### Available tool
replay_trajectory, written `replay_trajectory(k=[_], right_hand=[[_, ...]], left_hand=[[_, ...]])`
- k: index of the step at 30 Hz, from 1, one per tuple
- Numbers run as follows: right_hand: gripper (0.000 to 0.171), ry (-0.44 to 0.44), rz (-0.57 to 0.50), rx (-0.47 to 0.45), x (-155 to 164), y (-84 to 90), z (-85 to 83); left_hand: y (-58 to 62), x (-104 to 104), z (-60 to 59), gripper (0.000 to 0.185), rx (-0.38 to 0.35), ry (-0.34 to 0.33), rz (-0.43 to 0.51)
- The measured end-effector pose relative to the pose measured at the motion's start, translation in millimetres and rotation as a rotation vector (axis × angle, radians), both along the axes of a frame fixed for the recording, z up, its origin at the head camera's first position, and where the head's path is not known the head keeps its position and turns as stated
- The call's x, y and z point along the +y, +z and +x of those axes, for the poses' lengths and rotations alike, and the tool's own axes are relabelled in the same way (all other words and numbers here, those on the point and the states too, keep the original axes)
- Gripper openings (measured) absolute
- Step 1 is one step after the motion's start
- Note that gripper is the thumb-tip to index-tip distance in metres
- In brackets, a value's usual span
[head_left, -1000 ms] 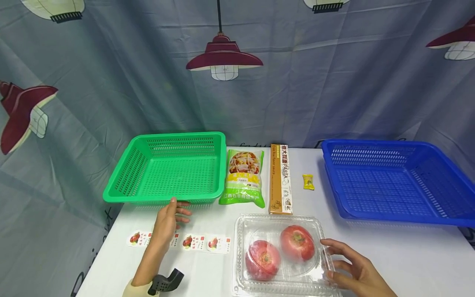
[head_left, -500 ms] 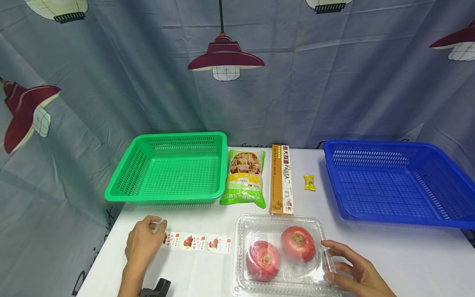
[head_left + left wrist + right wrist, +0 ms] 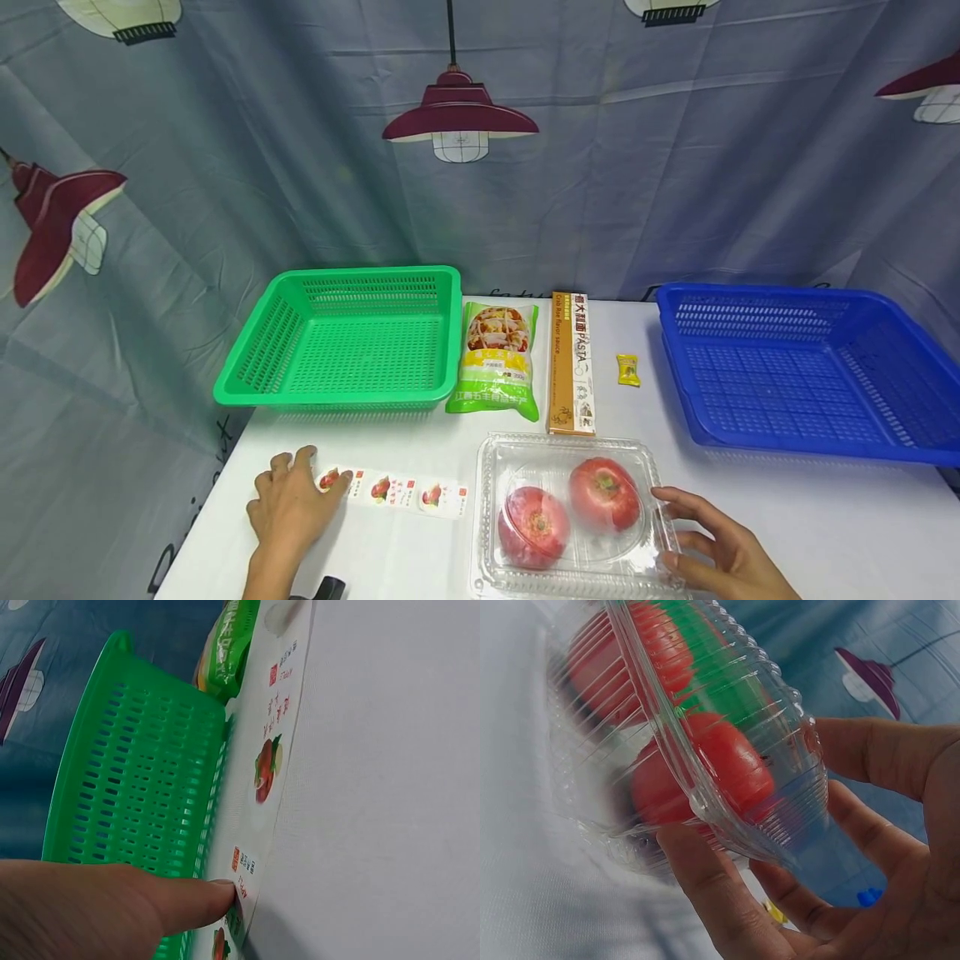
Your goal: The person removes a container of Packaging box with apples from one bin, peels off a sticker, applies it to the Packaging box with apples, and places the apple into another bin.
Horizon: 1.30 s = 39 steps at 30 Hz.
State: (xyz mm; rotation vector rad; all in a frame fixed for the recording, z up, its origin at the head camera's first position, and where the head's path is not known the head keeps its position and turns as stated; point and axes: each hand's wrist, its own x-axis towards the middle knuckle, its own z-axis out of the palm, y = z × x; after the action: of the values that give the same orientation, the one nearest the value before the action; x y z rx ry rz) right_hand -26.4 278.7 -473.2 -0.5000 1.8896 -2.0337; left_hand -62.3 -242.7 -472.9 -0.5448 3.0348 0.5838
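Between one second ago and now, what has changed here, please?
The left hand moved from near the green basket back toward the person, slightly leftward, and now touches the label strip. The right hand still holds the clear box; box and green basket stayed put.

My right grip (image 3: 911, 892) holds the end of a clear, ribbed plastic box (image 3: 791, 802), one fingertip at the rim and another against the opposite side, with gaps between my fingers. Through the plastic I see two red fruits (image 3: 739, 769), one nearer my fingers, and a green shape (image 3: 720, 682) behind them. White table (image 3: 517, 825) spreads beside the box. Between my fingers show small bits of something yellow (image 3: 775, 911) and something blue (image 3: 868, 898); beyond is a blue curtain (image 3: 799, 645) with a dark red lamp (image 3: 870, 679) on it
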Motion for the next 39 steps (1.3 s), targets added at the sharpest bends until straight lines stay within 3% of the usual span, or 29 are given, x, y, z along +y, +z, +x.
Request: replay_trajectory(k=[11,25,35,39], right_hand=[[0.065,0.009,-0.018,-0.021,1.1,-0.3,0.7],[0.064,-0.001,-0.011,-0.028,0.7,-0.3,1.6],[0.065,0.015,-0.030,-0.040,1.4,-1.0,1.1],[0.065,0.007,-0.025,-0.049,0.2,0.2,1.2]], left_hand=[[-0.7,7.3,-3.9,0.071,-0.003,-0.121,0.022],[-11.5,24.6,-11.6,0.068,0.100,-0.385,0.101],[-19.9,30.3,-22.2,0.062,0.166,-0.476,0.139],[-20.4,30.3,-26.5,0.054,0.239,-0.480,0.156]])
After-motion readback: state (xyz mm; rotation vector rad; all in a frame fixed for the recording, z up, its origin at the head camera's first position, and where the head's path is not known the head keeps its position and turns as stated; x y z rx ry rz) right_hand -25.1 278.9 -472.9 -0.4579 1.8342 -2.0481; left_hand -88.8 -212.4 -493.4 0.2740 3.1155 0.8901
